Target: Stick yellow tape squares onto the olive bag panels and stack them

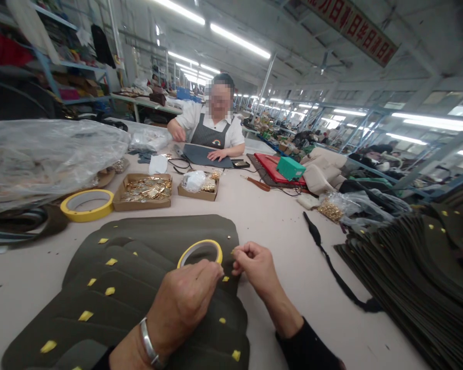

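A fanned stack of flat, dark olive panels (185,226) with rounded corners lies on the pale counter (266,221), on the near side and left of the middle. Torn yellow tape scraps (111,262) already sit on many overlapping layers; the farthest panel is mostly bare, with one small pale dot near its right edge. How many layers lack a scrap cannot be told, as they cover one another.

The left hand (187,293), wearing a silver bangle, is closed around the near side of a yellow tape roll (219,250), tilted above the panels. The right hand (256,262) is pinched narrow at the panels' right edge, on what looks like a tiny yellow bit.

Beyond the stack are a second yellow roll (88,216), a shallow cardboard box (142,204) of gold-coloured metal pieces and a smaller cardboard box (197,195). A black fabric strap (332,267) and a thick pile of olive sheets (409,267) lie to the right. At the far edge, a person in a striped apron (204,133) rests a hand on a dark sheet (200,155).
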Motion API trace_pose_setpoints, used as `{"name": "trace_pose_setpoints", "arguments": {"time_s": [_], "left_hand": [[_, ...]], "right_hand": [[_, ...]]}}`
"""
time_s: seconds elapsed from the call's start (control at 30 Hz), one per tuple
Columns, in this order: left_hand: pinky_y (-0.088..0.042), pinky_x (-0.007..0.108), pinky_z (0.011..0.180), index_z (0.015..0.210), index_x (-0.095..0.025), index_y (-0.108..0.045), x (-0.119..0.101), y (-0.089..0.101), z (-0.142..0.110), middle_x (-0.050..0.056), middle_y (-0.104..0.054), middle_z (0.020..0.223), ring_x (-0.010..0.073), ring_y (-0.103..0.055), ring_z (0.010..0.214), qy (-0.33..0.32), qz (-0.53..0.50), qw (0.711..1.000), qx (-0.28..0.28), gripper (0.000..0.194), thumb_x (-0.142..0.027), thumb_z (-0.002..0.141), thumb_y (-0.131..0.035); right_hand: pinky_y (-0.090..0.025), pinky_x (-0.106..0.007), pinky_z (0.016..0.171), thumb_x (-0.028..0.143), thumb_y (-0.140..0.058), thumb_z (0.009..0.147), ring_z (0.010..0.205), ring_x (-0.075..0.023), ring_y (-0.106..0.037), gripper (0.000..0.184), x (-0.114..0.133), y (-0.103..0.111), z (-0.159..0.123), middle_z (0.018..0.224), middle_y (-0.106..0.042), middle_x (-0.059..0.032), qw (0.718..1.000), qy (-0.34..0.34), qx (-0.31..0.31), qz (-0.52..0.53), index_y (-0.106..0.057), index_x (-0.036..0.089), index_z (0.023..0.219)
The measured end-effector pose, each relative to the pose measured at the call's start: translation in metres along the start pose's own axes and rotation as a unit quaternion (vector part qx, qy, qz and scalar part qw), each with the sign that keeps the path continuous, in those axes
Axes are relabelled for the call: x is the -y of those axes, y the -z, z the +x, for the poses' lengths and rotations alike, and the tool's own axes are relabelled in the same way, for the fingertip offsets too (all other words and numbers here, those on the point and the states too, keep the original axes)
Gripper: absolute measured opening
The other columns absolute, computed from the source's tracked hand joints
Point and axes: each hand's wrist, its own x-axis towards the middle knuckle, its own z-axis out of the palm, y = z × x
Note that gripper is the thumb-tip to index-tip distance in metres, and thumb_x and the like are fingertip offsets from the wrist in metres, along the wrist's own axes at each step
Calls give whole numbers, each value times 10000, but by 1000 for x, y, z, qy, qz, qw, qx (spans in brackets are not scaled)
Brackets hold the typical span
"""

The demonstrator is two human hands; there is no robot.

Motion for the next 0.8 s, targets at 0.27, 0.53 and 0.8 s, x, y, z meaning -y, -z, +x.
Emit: {"name": "trace_pose_setpoints", "arguments": {"time_s": [0.27, 0.53, 0.8], "left_hand": [[-437, 377, 808, 983, -184, -586, 20, -8, 8, 65, -627, 940, 230, -535, 907, 114, 68, 975, 180, 173, -118, 927, -436], [-429, 355, 745, 980, -181, -566, 16, -7, 7, 52, -597, 889, 219, -522, 834, 103, 22, 977, 186, 207, -137, 957, -365], [-447, 350, 759, 1016, -180, -563, 19, -9, 6, 49, -602, 890, 220, -519, 860, 97, 1, 976, 197, 203, -124, 944, -381]], "right_hand": [[-454, -180, 436, 365, -710, 665, 420, -73, -562, 255, -25, 22, 22, 549, -647, 13, 996, -62, 62, -29, -661, 123, 729], [-476, -194, 456, 360, -705, 678, 425, -81, -568, 243, -27, 31, 20, 540, -635, 23, 988, -85, 121, -43, -622, 134, 715], [-412, -174, 422, 241, -600, 768, 433, -76, -520, 109, -20, 26, 1, 546, -589, 38, 970, -32, 165, -176, -649, 146, 750]]}}
